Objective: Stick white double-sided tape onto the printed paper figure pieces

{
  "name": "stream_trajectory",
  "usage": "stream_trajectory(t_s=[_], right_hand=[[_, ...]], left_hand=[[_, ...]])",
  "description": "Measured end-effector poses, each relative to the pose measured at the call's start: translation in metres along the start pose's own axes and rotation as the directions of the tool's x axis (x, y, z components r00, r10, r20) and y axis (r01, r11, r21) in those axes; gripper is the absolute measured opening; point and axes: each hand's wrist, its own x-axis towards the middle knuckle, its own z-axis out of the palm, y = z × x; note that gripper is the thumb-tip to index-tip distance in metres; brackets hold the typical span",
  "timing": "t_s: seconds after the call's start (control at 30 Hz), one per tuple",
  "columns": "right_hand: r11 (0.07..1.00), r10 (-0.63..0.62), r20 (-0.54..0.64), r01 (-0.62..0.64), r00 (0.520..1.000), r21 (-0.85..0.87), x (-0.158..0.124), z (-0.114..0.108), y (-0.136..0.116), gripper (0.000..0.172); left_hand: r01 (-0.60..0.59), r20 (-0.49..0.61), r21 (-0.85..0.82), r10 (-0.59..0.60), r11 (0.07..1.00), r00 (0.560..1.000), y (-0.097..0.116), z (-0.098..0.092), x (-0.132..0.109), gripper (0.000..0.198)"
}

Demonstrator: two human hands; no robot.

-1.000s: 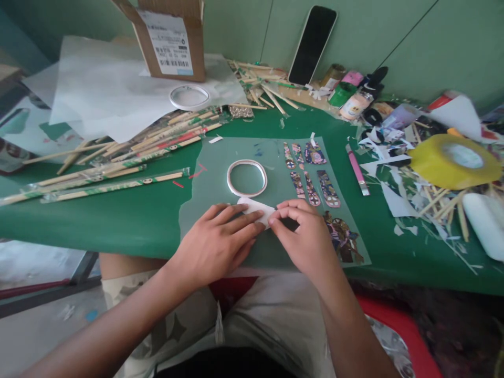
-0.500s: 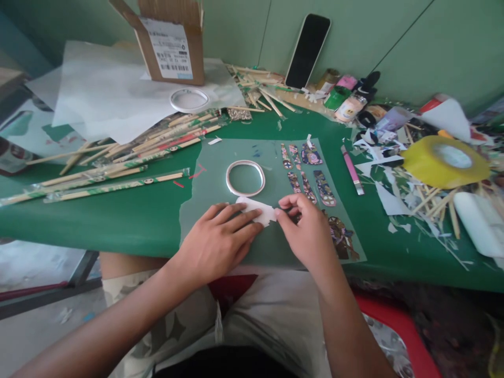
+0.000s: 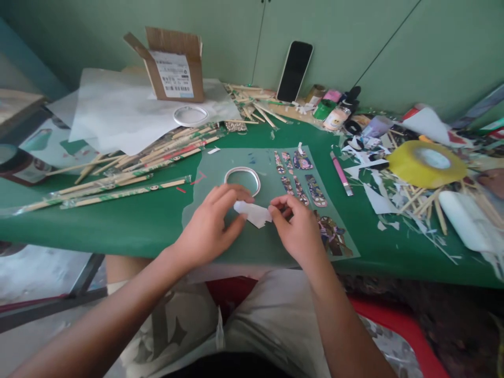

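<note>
Between my hands is a small white paper piece [image 3: 256, 214], with a notched lower edge. My right hand [image 3: 293, 223] pinches its right end between thumb and fingers. At its left end, my left hand [image 3: 214, 223] curves with thumb and fingers apart, the thumb near the paper's edge. Just beyond the paper lies a roll of white double-sided tape [image 3: 258, 181] on a translucent sheet [image 3: 236, 252]. Patterned cutouts [image 3: 300, 190] rest on the sheet to the right, and a darker cutout [image 3: 333, 236] is partly hidden by my right hand.
Wrapped sticks [image 3: 129, 191] lie at left. Behind them stand an open cardboard box [image 3: 177, 73] and another tape ring [image 3: 190, 115]. A phone [image 3: 295, 71] leans on the wall. A pink cutter [image 3: 340, 173], yellow tape [image 3: 429, 163], bottles and paper scraps are at right.
My left hand has lifted off the paper's top and drawn back to its left end, its thumb spreading away from the fingers. My right hand still pinches the right end. The camera view has tilted up slightly.
</note>
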Motion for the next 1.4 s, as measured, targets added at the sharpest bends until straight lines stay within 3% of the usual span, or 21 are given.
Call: stream_trajectory(t_s=[0.13, 0.2, 0.33, 0.43, 0.5, 0.6, 0.67, 0.77, 0.93, 1.07, 1.23, 1.4], right_hand=[[0.995, -0.102, -0.18, 0.101, 0.978, -0.01, 0.003, 0.0, -0.009, 0.015], [0.991, -0.136, -0.176, 0.137, 0.975, -0.011, 0.006, 0.002, -0.011, 0.018], [0.989, -0.139, -0.087, 0.143, 0.986, 0.036, 0.013, 0.007, -0.014, 0.028], [0.973, -0.139, -0.043, 0.145, 0.989, 0.179, 0.016, 0.009, -0.019, 0.04], [0.951, -0.123, -0.028, 0.126, 0.992, 0.281, 0.019, 0.009, -0.021, 0.044], [0.93, -0.077, -0.016, 0.078, 0.997, 0.359, 0.02, 0.007, -0.022, 0.045], [0.926, -0.083, -0.017, 0.083, 0.996, 0.367, 0.018, 0.004, -0.021, 0.048], [0.926, -0.135, -0.042, 0.141, 0.99, 0.35, 0.009, -0.002, -0.021, 0.05], [0.934, -0.155, -0.14, 0.192, 0.978, 0.3, -0.007, -0.006, -0.024, 0.036], [0.938, -0.204, -0.194, 0.248, 0.96, 0.241, -0.01, -0.004, -0.025, 0.02], [0.917, -0.201, -0.166, 0.245, 0.965, 0.314, -0.015, -0.003, -0.023, 0.023], [0.929, -0.23, -0.219, 0.281, 0.948, 0.24, -0.027, -0.01, -0.029, 0.009]], left_hand=[[0.068, 0.001, 0.343, -0.073, 0.937, 0.997, -0.018, -0.006, 0.024, 0.021], [0.028, 0.056, 0.398, -0.055, 0.917, 0.997, -0.026, -0.005, 0.033, 0.013], [-0.012, 0.029, 0.286, 0.003, 0.958, 1.0, -0.027, 0.0, 0.039, 0.014], [0.048, -0.035, 0.069, -0.046, 0.996, 0.998, -0.016, 0.0, 0.037, 0.02], [0.069, 0.01, -0.131, -0.068, 0.989, 0.998, -0.009, -0.003, 0.034, 0.024], [0.027, 0.132, -0.294, 0.012, 0.955, 0.991, -0.001, -0.008, 0.029, 0.034], [0.032, 0.157, -0.294, 0.015, 0.955, 0.988, 0.003, -0.009, 0.024, 0.037], [0.096, 0.098, -0.309, -0.069, 0.946, 0.993, 0.007, -0.005, 0.019, 0.028], [0.131, 0.03, -0.349, -0.129, 0.928, 0.991, 0.016, 0.004, 0.015, 0.02], [0.192, 0.12, -0.26, -0.166, 0.946, 0.979, 0.025, 0.004, 0.014, 0.017], [0.164, 0.132, -0.246, -0.134, 0.955, 0.982, 0.033, -0.001, 0.005, 0.013], [0.126, 0.089, -0.14, -0.114, 0.982, 0.989, 0.038, 0.004, -0.013, 0.014]])
